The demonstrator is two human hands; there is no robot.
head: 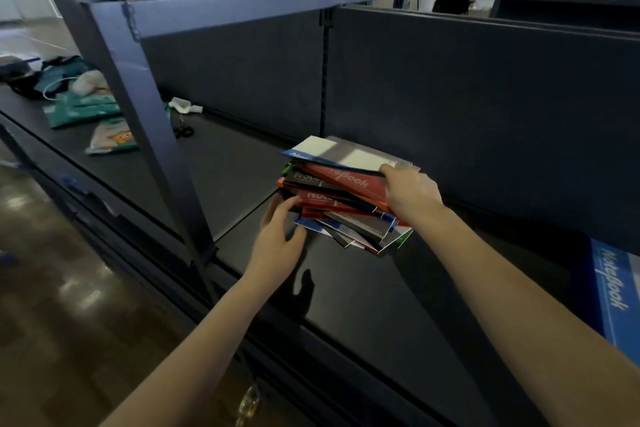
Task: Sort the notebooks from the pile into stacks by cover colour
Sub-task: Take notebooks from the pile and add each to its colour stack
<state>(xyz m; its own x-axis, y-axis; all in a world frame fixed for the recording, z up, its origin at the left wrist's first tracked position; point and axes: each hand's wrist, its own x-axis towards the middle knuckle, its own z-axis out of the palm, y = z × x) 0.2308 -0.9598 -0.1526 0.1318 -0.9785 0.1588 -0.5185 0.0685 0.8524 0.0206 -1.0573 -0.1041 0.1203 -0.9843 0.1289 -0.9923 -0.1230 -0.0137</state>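
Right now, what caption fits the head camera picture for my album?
Right hand grips the top blue notebook on a mixed-colour pile; left hand touches the pile's side.

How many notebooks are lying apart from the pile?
1: a blue notebook flat on the shelf at far right, cut off by the frame edge. More could lie under it or out of frame.

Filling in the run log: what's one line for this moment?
right hand: grips top notebook | left hand: open, at pile side | apart: blue notebook on shelf
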